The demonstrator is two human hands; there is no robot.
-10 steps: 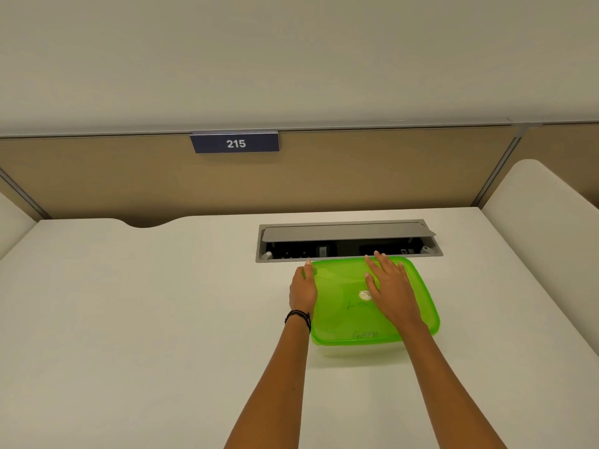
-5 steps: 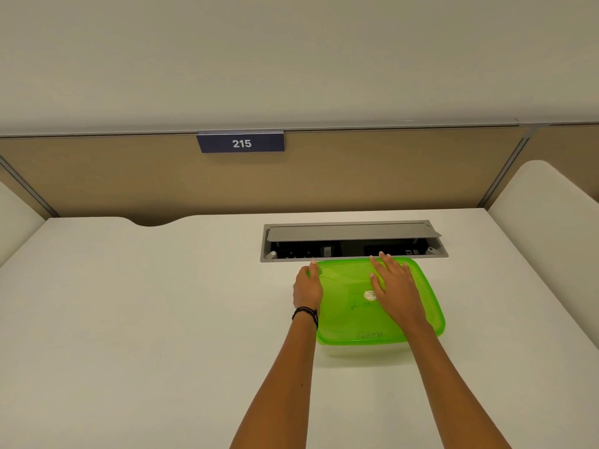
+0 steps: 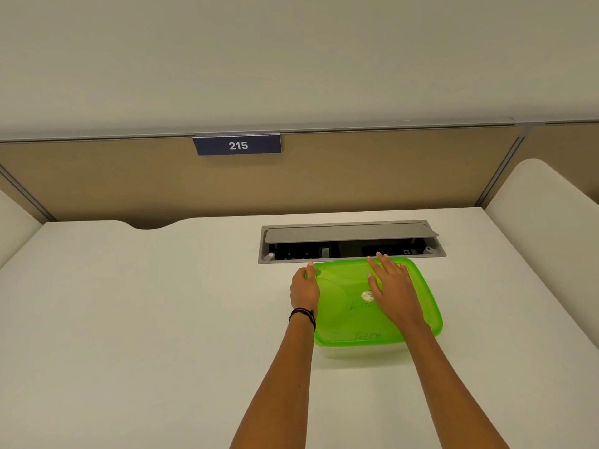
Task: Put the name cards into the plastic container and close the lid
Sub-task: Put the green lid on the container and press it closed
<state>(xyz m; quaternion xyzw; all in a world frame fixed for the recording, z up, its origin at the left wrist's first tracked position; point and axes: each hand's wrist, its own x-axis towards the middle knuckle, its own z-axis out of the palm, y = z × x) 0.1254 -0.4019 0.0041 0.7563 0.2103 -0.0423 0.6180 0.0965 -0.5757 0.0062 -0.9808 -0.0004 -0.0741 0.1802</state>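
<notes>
A clear plastic container (image 3: 359, 350) stands on the white desk, covered by its translucent green lid (image 3: 343, 322) with handwriting and a small round sticker. My right hand (image 3: 393, 286) lies flat on the lid's far right part, fingers spread. My left hand (image 3: 304, 286), with a black band at the wrist, curls over the lid's far left corner and edge. No name cards are visible; the lid hides the inside.
Just behind the container is a grey cable box (image 3: 350, 241) sunk in the desk (image 3: 129, 319), its flap half open. A tan partition with a blue "215" sign (image 3: 237, 144) rises behind. White side panels flank the desk.
The hands stay on the lid in nearly the same places; my left fingers have curled a little more around the far left corner. The camera has shifted slightly.
</notes>
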